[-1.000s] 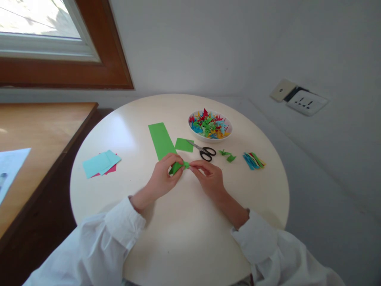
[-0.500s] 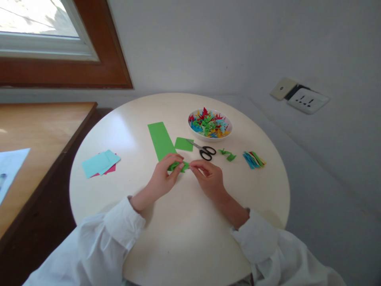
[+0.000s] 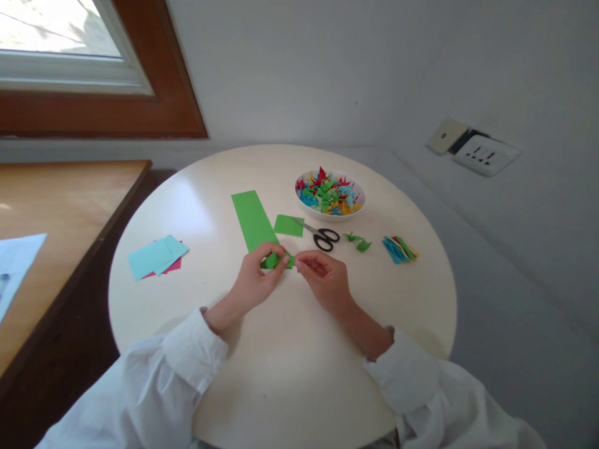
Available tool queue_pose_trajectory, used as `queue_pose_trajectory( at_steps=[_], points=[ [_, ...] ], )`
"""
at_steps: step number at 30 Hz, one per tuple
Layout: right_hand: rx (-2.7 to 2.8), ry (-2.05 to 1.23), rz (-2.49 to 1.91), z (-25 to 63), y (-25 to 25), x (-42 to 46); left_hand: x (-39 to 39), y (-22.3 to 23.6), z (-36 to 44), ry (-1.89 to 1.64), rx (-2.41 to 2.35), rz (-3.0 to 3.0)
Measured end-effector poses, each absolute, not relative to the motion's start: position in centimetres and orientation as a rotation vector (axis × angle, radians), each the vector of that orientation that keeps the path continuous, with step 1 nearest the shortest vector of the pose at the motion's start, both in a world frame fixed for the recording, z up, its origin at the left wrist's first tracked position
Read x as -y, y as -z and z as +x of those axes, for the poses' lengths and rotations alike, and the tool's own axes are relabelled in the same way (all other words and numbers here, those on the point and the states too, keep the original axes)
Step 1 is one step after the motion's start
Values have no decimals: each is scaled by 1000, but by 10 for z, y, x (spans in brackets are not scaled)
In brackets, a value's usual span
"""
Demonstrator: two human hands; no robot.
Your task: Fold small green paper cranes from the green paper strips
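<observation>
Between the thumb and fingers of my left hand (image 3: 259, 272) is a small folded green paper piece (image 3: 289, 261). My right hand (image 3: 326, 279) pinches at its right end, fingertips closed; the exact fold there is too small to make out. Just beyond my left hand lies a long green paper strip (image 3: 253, 218). A smaller green paper rectangle (image 3: 289, 226) lies beside it, partly under the tip of black-handled scissors (image 3: 324, 238). To the right of the scissors are small folded green paper pieces (image 3: 357, 241).
A white bowl (image 3: 330, 217) at the back holds many colourful folded paper pieces. Coloured paper strips (image 3: 400, 249) lie at the right of the round table (image 3: 281, 374). Light blue and red paper sheets (image 3: 158, 256) lie at the left. A wooden desk (image 3: 60, 206) stands further left.
My fingers have shifted slightly on the green paper piece, and my right hand has come a little to the left. Everything else lies as before.
</observation>
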State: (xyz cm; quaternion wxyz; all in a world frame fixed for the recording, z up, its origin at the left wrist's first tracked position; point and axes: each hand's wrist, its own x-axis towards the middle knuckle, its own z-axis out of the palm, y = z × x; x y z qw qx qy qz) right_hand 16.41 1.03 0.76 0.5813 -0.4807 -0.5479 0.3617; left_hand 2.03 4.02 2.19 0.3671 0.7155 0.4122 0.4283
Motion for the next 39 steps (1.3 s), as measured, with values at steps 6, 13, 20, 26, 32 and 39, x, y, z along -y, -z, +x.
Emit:
queue_pose_trajectory(
  at_steps=[6, 13, 20, 26, 32, 39],
  points=[
    [1171, -925, -1124, 161, -14, -10, -40, -23, 20, -1128, -1063, 1898],
    [1146, -926, -1126, 159, -16, -8, -38, -23, 21, -1194, -1047, 1880],
    [1151, -901, -1082, 158, -13, -7, -37, -22, 22, -1243, -1007, 1882],
    [1135, -927, -1059, 157, -14, -7, -37, -21, 22, -1272, -998, 1883],
    [1130, -930, -1086, 158, -15, -7, -36, -22, 22, -1279, -1026, 1871],
    [1129, -902, -1105, 158, -17, -8, -35, -21, 22, -1282, -1064, 1894]
  ],
)
